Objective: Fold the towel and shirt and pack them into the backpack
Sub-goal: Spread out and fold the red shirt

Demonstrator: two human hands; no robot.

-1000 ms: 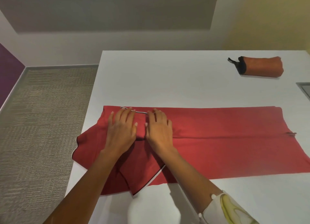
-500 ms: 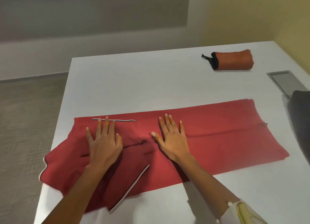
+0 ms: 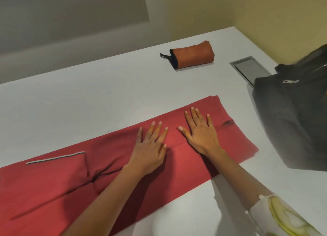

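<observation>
- Both hands are lying farther right on the red shirt (image 3: 53, 191) than half a second ago; the left hand (image 3: 150, 147), earlier just below the white collar trim (image 3: 54, 158), is now resting well to the right of it.
- Left hand is pressing palm down on the cloth, fingers straight and slightly spread, gripping nothing.
- Right hand (image 3: 200, 131) is lying flat just beside it, nearer the shirt's right end, fingers straight and fanned apart, thumb pointing toward the left hand.
- Shirt is stretching as a long folded strip across the near part of the white table (image 3: 88, 103), a lengthwise fold edge running under both palms.
- Rolled orange towel (image 3: 192, 54) is sitting farther back on the table, well apart from the shirt, black end facing left.
- Dark backpack (image 3: 292, 126) is standing at the right edge, near the shirt's end, partly covering a metal hatch (image 3: 251, 67).
- Patterned sleeve (image 3: 283, 218) is showing on the right forearm.
</observation>
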